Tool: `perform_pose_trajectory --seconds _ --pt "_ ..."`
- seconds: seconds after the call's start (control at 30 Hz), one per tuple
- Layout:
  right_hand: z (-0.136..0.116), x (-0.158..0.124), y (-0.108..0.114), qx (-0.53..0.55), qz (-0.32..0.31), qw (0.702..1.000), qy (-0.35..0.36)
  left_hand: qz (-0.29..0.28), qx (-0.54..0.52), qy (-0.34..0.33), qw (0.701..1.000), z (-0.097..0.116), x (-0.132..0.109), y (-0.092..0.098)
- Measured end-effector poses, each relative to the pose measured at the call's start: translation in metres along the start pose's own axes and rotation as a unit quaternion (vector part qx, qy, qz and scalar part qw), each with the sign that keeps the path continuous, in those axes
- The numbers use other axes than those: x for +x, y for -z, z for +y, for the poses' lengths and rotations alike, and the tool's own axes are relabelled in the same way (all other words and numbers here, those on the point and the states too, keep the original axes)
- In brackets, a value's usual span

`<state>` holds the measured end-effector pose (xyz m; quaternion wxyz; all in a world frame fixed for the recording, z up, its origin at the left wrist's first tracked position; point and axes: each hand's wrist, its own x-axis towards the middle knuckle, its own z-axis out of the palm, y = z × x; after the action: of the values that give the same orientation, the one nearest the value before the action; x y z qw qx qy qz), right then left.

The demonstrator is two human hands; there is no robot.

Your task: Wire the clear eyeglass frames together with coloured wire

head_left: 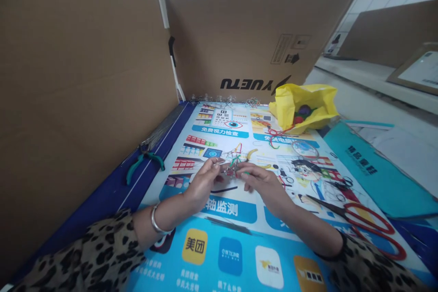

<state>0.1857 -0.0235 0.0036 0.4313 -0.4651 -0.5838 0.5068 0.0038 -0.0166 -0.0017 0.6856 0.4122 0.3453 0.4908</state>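
Note:
My left hand pinches a small bent-wire piece with green and red strands over the middle of the printed sheet. From the other side, my right hand has its thumb and fingers closed on the same wire piece. Parts of it are hidden behind the fingertips, and its exact shape is too fine to make out. Dark thin strips lie on the sheet just below the hands. A red cord trails from the yellow bag beyond my right hand.
Teal-handled pliers and a bundle of straight wires lie at left. Red-handled scissors, small black scissors and a wire coil are at right. Several wire pieces line the back, before a cardboard wall.

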Motion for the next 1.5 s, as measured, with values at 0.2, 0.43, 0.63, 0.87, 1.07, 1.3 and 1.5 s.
perform_pose_trajectory --seconds 0.2,0.43,0.63,0.87,1.07,1.3,1.5 --pt "0.000 0.006 0.002 0.026 -0.004 1.000 -0.001 -0.023 -0.014 0.002 1.000 -0.004 0.000 0.000" --pt "0.003 0.011 0.012 0.199 -0.026 0.977 -0.079 -0.014 -0.041 0.009 0.999 -0.002 0.001 0.001" --pt "0.009 0.018 0.021 0.319 -0.015 0.943 -0.094 0.032 -0.005 -0.021 0.999 -0.002 0.004 0.007" --pt "0.010 0.021 0.031 0.307 -0.007 0.949 -0.063 0.071 0.052 -0.049 0.995 0.001 0.005 0.014" --pt "0.012 0.022 0.033 0.293 -0.004 0.954 -0.066 0.063 0.083 -0.066 0.992 0.002 0.006 0.014" --pt "0.010 0.021 0.031 0.247 0.040 0.965 -0.078 0.064 0.107 -0.051 0.991 0.002 0.009 0.015" --pt "0.012 0.019 0.030 0.214 0.045 0.973 -0.071 0.049 0.147 -0.096 0.983 -0.002 0.013 0.018"
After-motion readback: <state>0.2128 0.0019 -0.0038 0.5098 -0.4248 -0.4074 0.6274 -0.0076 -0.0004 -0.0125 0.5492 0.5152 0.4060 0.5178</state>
